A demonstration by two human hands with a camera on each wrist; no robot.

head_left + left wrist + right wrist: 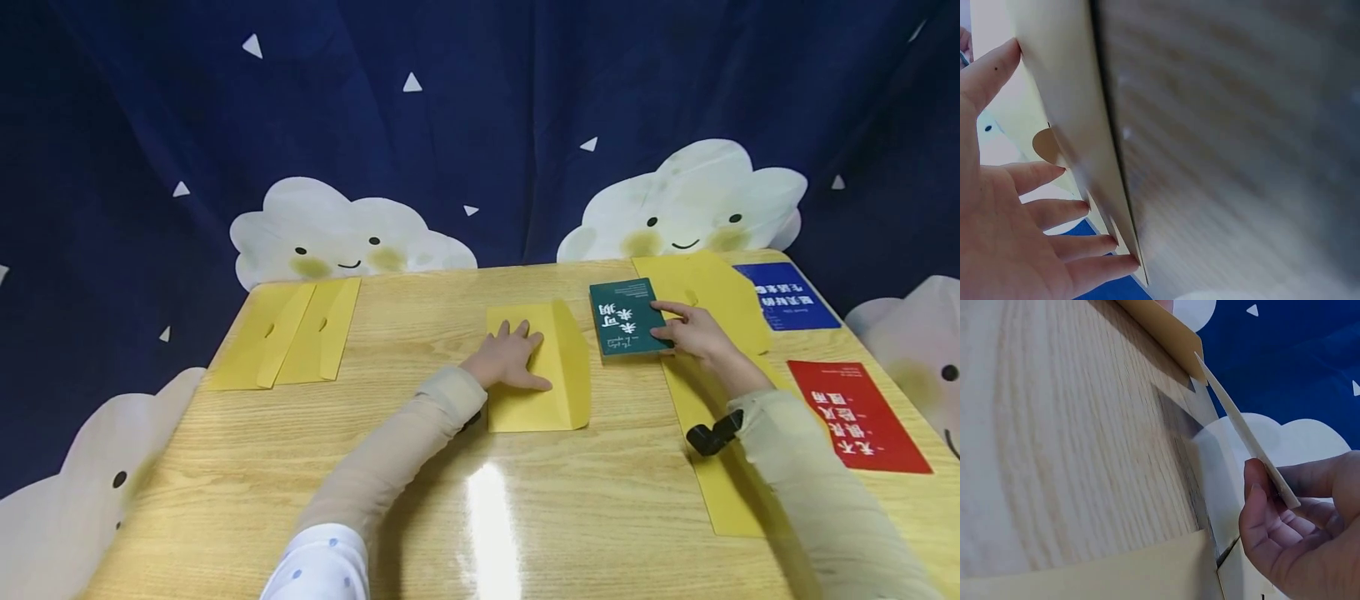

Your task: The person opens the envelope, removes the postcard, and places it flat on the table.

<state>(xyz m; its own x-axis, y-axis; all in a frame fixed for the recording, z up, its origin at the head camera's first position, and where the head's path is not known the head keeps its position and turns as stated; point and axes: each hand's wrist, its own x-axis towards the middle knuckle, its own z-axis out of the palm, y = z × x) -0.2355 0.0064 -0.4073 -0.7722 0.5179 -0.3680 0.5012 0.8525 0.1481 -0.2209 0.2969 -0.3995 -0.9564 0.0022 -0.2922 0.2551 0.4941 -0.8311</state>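
Observation:
A dark green card [626,321] with white lettering is pinched along its right edge by my right hand [693,335]. In the right wrist view the card [1241,425] appears edge-on, held off the table between thumb and fingers. My left hand [508,360] rests with spread fingers on a yellow envelope [528,412] in the middle of the table. That envelope's flap [572,367] lies unfolded to the right, towards the card. In the left wrist view the fingertips touch the envelope [1063,94], which has a half-round notch.
Two yellow envelopes [330,325] lie at the far left. More yellow envelopes [701,292] lie under and beyond my right arm. A blue card [795,304] and a red card [858,417] are at the right edge of the wooden table [300,458]. A dark blue curtain [480,100] hangs behind.

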